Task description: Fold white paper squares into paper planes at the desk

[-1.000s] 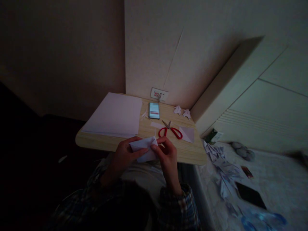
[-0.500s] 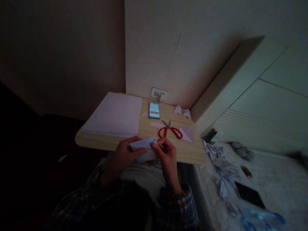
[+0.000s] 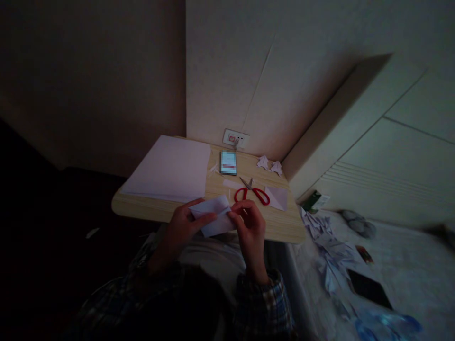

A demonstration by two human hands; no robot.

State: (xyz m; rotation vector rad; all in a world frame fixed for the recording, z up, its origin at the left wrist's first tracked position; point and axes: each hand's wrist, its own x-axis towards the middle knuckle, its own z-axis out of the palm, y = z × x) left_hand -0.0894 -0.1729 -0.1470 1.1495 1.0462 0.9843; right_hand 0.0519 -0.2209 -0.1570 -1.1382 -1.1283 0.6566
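Observation:
A folded sheet of white paper (image 3: 215, 220) is held up between both hands over the table's front edge. My left hand (image 3: 185, 221) is closed on its left end, the thumb pressing across the front layer. At the right end my right hand (image 3: 248, 219) pinches the paper between thumb and fingers. The upper flap stands slightly open from the lower layer. Just beyond the right hand lie red-handled scissors (image 3: 251, 190) with spread blades. A creased paper square (image 3: 277, 197) rests to their right.
On the wooden table (image 3: 280, 225) are a stack of white paper (image 3: 170, 166), a lit phone (image 3: 228, 163), thin paper scraps (image 3: 232, 183) and two small folded paper pieces (image 3: 269, 164). A wall socket (image 3: 236, 138) sits behind. On the bed at right are folded papers (image 3: 332, 246) and a dark tablet (image 3: 368, 288).
The right hand has shifted slightly right along the paper to its right end. The paper's upper flap has lifted and shows more of its face. The left hand keeps its hold.

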